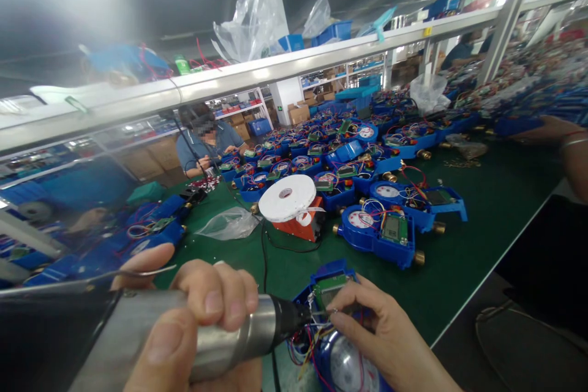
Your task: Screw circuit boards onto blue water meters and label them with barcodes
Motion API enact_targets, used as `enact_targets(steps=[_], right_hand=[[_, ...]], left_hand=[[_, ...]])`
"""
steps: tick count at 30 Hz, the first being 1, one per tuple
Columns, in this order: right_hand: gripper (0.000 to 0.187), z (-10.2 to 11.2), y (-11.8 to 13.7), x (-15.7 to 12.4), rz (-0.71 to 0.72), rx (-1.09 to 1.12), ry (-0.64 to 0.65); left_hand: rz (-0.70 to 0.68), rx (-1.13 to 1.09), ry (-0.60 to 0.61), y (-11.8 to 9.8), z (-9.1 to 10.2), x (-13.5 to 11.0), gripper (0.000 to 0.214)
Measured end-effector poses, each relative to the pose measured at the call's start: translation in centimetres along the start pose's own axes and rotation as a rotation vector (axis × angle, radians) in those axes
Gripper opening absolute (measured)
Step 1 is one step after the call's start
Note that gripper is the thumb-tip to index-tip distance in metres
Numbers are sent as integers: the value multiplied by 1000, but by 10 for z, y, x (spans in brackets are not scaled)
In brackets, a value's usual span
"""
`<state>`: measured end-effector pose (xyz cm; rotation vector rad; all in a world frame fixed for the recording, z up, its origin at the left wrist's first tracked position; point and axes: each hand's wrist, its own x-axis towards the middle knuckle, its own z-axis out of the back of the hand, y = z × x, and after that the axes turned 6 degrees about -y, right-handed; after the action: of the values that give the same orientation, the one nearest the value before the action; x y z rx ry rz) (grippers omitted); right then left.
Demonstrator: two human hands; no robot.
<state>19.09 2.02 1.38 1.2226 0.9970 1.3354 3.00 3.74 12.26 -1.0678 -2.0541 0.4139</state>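
My left hand (pixel 206 300) is wrapped round the metal body of an electric screwdriver (pixel 257 327). Its black nose points right, into an open blue water meter (pixel 328 355). The meter has a clear round dial, a green circuit board (pixel 329 288) and loose coloured wires. Right at the tool's tip, my right hand (pixel 372 324) pinches with thumb and forefinger beside the board. Something small and thin seems to be between those fingertips, too small to name. The exact end of the bit is hard to make out.
A white tape reel (pixel 275 199) sits on an orange box (pixel 294 226) ahead. Many open blue meters (pixel 381 229) spread behind it. A plastic bag (pixel 229 223) lies left, near black cable. A co-worker (pixel 209 141) sits opposite; another person's hand (pixel 546 128) is at right. A shelf (pixel 294 60) crosses above.
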Motion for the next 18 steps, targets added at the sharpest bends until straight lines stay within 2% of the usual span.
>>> enact_targets(steps=[3, 6, 9, 11, 13, 16, 18], right_hand=[[12, 2, 2, -1, -30, 40, 22], [27, 4, 3, -2, -58, 182, 56], [27, 6, 0, -2, -69, 254, 48], [26, 6, -1, -2, -81, 237, 19], [26, 5, -1, -1, -81, 212, -5], [25, 3, 1, 1, -74, 185, -13], [26, 3, 2, 2, -76, 177, -15]], left_hand=[[-19, 32, 10, -1, 3, 1, 40], [-62, 59, 33, -4, 24, 8, 47], [-80, 90, 54, -7, 49, 15, 41], [-75, 133, 32, -6, 54, 14, 35], [-95, 178, 20, -3, 46, 9, 38], [-149, 243, 35, 3, 21, -1, 47], [-165, 294, 27, 5, 7, -7, 46]])
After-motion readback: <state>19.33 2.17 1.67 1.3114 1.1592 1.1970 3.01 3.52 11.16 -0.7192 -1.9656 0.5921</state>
